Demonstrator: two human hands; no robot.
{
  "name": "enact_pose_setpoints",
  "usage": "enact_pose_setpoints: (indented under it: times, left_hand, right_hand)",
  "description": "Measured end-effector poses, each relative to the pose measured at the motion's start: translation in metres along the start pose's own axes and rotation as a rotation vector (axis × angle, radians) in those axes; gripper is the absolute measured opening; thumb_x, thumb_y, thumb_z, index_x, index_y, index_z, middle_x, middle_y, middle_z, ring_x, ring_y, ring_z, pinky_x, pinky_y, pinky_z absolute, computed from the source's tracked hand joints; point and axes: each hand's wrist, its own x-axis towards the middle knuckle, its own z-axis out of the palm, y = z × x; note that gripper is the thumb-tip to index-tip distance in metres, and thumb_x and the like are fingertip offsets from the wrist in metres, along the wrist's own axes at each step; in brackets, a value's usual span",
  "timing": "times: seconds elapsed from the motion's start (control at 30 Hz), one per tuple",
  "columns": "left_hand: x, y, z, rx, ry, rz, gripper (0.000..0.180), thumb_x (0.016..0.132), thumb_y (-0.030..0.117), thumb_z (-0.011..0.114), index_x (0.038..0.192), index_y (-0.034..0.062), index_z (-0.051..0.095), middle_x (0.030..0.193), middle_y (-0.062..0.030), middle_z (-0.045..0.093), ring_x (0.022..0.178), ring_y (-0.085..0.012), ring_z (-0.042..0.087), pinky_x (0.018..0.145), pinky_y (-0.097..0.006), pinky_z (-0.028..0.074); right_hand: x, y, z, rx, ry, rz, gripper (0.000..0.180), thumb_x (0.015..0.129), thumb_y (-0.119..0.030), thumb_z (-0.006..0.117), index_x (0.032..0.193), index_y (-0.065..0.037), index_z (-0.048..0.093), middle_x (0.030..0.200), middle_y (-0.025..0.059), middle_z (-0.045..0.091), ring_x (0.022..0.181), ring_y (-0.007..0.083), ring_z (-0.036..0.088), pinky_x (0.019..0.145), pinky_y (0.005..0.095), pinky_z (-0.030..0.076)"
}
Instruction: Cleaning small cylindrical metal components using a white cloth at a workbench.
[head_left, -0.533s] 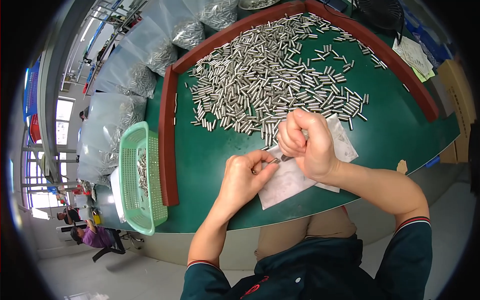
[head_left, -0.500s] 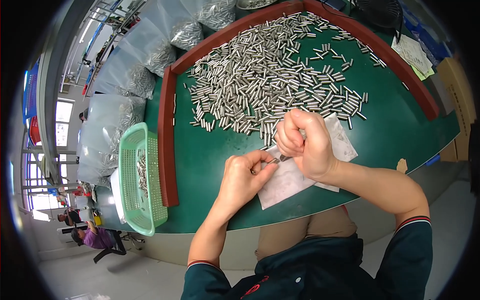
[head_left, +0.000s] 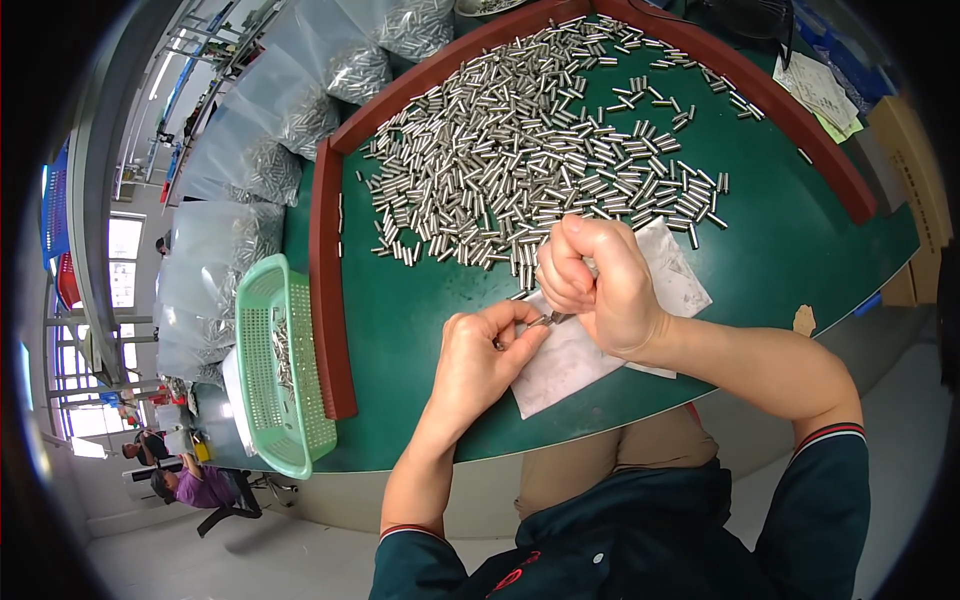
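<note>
Left hand (head_left: 478,355) fingertips pinching one small metal pin (head_left: 541,321) over white cloth (head_left: 590,340), right hand (head_left: 598,285) fisted close against it; likely slip, pin lost into loose pile (head_left: 530,150).
</note>
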Motion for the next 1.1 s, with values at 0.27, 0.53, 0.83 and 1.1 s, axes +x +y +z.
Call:
enact_pose_setpoints:
  times: [0.27, 0.53, 0.83, 1.1]
  left_hand:
    - [0.0010, -0.0022, 0.0012, 0.009, 0.000, 0.009, 0.011, 0.070, 0.005, 0.066, 0.077, -0.0008, 0.061, 0.047, -0.0006, 0.036, 0.043, -0.0072, 0.032, 0.040, -0.024, 0.029]
    - [0.0014, -0.0001, -0.0006, 0.014, -0.008, 0.023, 0.012, 0.070, 0.006, 0.067, 0.077, -0.0011, 0.060, 0.047, 0.0014, 0.035, 0.044, -0.0058, 0.031, 0.041, -0.023, 0.028]
    - [0.0011, 0.0014, -0.0006, 0.014, -0.010, 0.018, 0.012, 0.070, 0.005, 0.067, 0.077, -0.0015, 0.060, 0.047, 0.0003, 0.036, 0.044, -0.0065, 0.030, 0.040, -0.023, 0.028]
    - [0.0033, -0.0010, -0.0014, 0.012, -0.013, 0.021, 0.012, 0.070, 0.006, 0.067, 0.076, -0.0007, 0.060, 0.046, -0.0035, 0.039, 0.041, -0.0091, 0.033, 0.040, -0.025, 0.030]
  right_hand:
    - [0.0006, -0.0001, -0.0012, -0.011, 0.002, 0.011, 0.038, 0.087, -0.023, 0.033, 0.052, -0.010, 0.029, 0.044, -0.0011, 0.027, 0.040, 0.0073, 0.021, 0.039, 0.0234, 0.018]
    - [0.0015, -0.0011, -0.0010, -0.032, 0.007, 0.007, 0.038, 0.086, -0.023, 0.033, 0.051, -0.010, 0.029, 0.044, -0.0007, 0.028, 0.040, 0.0073, 0.021, 0.039, 0.0235, 0.018]
    - [0.0009, -0.0002, -0.0023, -0.010, -0.005, 0.010, 0.038, 0.086, -0.023, 0.033, 0.051, -0.010, 0.029, 0.043, -0.0009, 0.027, 0.040, 0.0075, 0.021, 0.039, 0.0237, 0.018]
    - [-0.0007, 0.0021, 0.0032, -0.052, 0.013, -0.024, 0.038, 0.086, -0.021, 0.034, 0.050, -0.009, 0.029, 0.044, -0.0002, 0.028, 0.040, 0.0082, 0.022, 0.040, 0.0240, 0.020]
